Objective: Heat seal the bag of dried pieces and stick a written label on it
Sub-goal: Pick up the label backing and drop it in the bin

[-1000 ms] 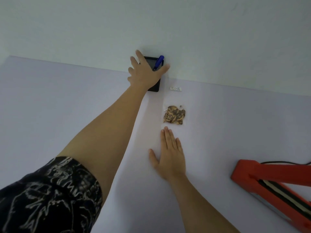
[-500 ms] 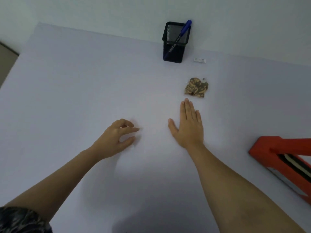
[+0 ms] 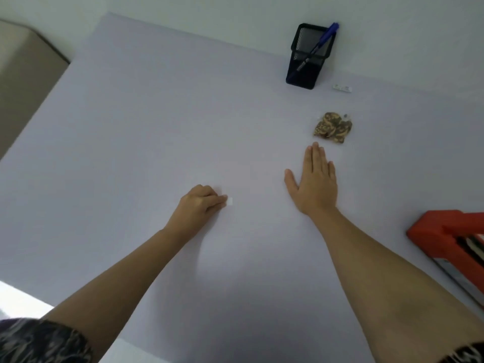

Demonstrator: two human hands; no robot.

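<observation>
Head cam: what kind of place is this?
Probably a small desk-style packing station, indoors against a plain wall. Cues: a red heat sealer at the table's right edge, a black mesh pen holder with a blue pen by the wall, and a small clear bag of dried pieces.

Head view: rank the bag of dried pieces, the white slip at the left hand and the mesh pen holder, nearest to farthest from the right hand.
1. bag of dried pieces: just beyond the fingertips of the right hand, not touching.
2. white slip: off to its left, pinched at the fingertips of the left hand.
3. mesh pen holder: at the table's far edge, by the wall.
</observation>
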